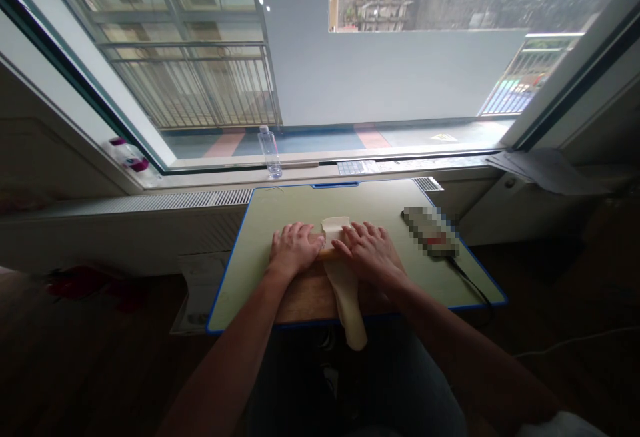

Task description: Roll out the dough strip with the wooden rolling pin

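Note:
A long strip of pale dough point(345, 290) runs across a brown wooden board point(305, 300), its near end drooping over the table's front edge. A wooden rolling pin point(327, 255) lies crosswise on the dough, mostly covered by my hands. My left hand point(296, 249) is closed over its left part, the thumb pointing towards the dough. Over the right part is my right hand point(373, 250), also closed on the pin, with its thumb and fingertips by the dough's edge. Beyond the pin, the far end of the dough lies flat.
The small light-green table point(270, 207) has a blue rim. A blurred-out phone-like device point(431, 232) with a black cable point(470, 276) lies at its right. On the windowsill stand a clear plastic bottle point(271, 154) and, further left, a bottle with purple parts point(131, 157). Papers point(540, 169) lie right.

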